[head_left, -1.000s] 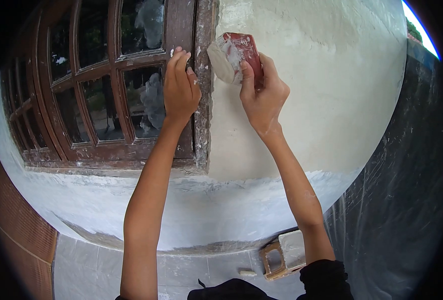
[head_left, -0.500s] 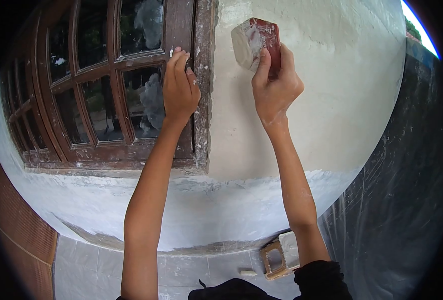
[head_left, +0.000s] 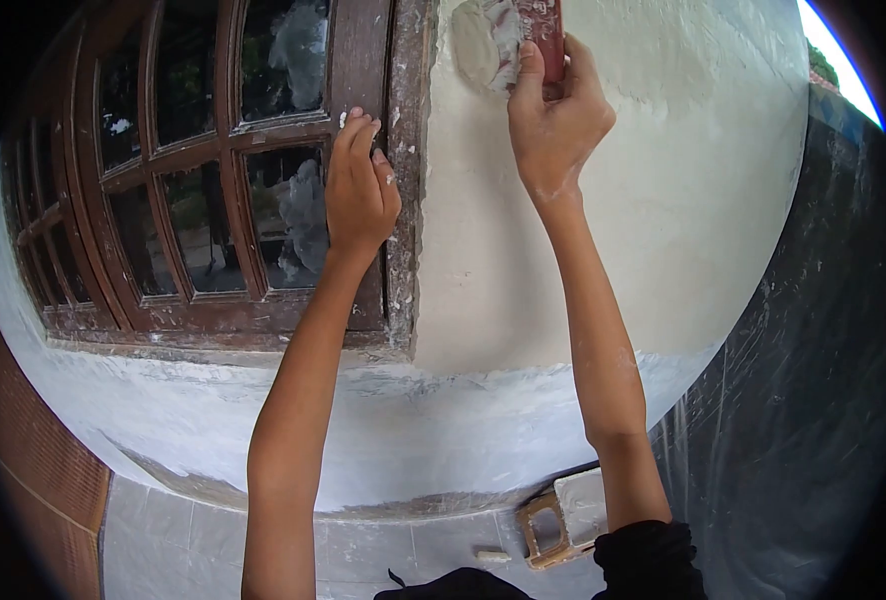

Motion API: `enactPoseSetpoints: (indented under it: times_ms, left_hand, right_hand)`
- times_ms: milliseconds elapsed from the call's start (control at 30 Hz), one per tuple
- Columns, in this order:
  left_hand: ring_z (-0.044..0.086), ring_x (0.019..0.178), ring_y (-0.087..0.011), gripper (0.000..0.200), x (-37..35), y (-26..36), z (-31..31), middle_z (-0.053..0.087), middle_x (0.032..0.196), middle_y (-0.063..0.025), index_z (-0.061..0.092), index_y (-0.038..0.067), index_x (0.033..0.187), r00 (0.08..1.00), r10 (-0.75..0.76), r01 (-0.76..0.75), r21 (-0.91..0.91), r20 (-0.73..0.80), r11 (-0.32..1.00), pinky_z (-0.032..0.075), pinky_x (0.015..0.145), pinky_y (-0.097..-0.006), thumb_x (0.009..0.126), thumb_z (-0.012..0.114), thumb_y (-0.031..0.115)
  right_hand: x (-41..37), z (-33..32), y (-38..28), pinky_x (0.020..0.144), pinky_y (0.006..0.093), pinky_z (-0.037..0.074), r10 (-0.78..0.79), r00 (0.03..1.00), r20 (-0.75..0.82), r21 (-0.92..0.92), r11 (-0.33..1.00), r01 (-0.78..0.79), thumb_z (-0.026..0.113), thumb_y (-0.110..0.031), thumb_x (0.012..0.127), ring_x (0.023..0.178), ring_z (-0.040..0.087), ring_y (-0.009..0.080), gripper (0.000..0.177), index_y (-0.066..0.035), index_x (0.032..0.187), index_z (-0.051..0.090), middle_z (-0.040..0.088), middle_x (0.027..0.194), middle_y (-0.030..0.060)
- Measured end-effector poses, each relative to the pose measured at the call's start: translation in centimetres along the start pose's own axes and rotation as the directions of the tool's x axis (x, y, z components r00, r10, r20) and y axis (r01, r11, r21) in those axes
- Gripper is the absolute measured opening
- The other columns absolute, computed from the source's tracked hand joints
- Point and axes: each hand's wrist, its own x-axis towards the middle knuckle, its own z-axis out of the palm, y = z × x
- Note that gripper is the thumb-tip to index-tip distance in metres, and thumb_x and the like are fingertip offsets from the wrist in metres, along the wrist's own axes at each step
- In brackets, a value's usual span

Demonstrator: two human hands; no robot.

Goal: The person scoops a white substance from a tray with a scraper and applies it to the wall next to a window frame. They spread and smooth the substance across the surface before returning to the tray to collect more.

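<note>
My right hand (head_left: 561,135) grips a red putty scraper (head_left: 541,35) against the upper wall, thumb on its near face. A thick smear of pale putty (head_left: 480,40) shows at the scraper's left side. The scraper's top end is cut off by the frame edge. My left hand (head_left: 359,195) rests by the wooden window frame (head_left: 403,180), fingers loosely bent and slightly apart, holding nothing visible. White putty specks mark its fingertips. Between the two hands runs the edge where the cream plaster wall (head_left: 493,250) meets the frame.
Glass panes (head_left: 198,230) fill the brown window at left. Below, a wooden stool (head_left: 543,530) with a pale putty-covered board (head_left: 581,503) stands on the grey tiled floor (head_left: 363,555). Dark sheeting (head_left: 793,420) hangs at right; a brown woven panel (head_left: 48,450) lies lower left.
My right hand has moved up the wall with the scraper, whose top has left the view. My left hand has stayed by the window frame, shifting only slightly.
</note>
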Motion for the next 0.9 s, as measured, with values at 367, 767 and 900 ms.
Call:
enactPoseSetpoints:
  times_ms: [367, 767, 900]
  left_hand:
    - [0.049, 0.127, -0.0403, 0.038, -0.1, 0.0, -0.1, 0.051, 0.131, -0.0236, 0.048, -0.004, 0.128, 1.0, 0.014, -0.014, 0.0, -0.001, 1.0, 0.04, 0.107, -0.0475, 0.09, 0.048, -0.002]
    - [0.049, 0.128, -0.0404, 0.037, -0.1, 0.0, 0.0, 0.052, 0.131, -0.0232, 0.049, -0.004, 0.128, 1.0, 0.005, -0.005, -0.01, 0.0, 1.0, 0.04, 0.107, -0.0475, 0.091, 0.049, 0.0]
    - [0.049, 0.128, -0.0405, 0.037, -0.2, 0.0, -0.1, 0.052, 0.131, -0.0233, 0.048, -0.004, 0.128, 1.0, -0.005, 0.005, -0.004, 0.011, 1.0, 0.04, 0.108, -0.0477, 0.091, 0.048, 0.0]
  right_hand:
    - [1.3, 1.3, -1.7, 0.061, 0.0293, 0.051, 0.114, 0.993, -0.025, -0.047, 0.992, -0.116, 0.069, -0.015, 0.086, 0.06, 0.065, 0.0187, 0.025, 0.004, 0.103, 0.067, 0.069, 0.071, 0.0117]
    - [1.9, 0.4, -0.8, 0.061, 0.0297, 0.053, -0.078, 0.995, -0.068, -0.178, 0.982, 0.065, 0.067, -0.014, 0.088, 0.061, 0.068, 0.0224, 0.022, 0.004, 0.1, 0.067, 0.071, 0.072, 0.0131]
    - [1.0, 1.5, -0.5, 0.058, 0.032, 0.052, -0.125, 0.992, 0.021, -0.09, 0.988, 0.127, 0.064, -0.01, 0.09, 0.06, 0.068, 0.0258, 0.02, 0.005, 0.102, 0.066, 0.069, 0.073, 0.0176]
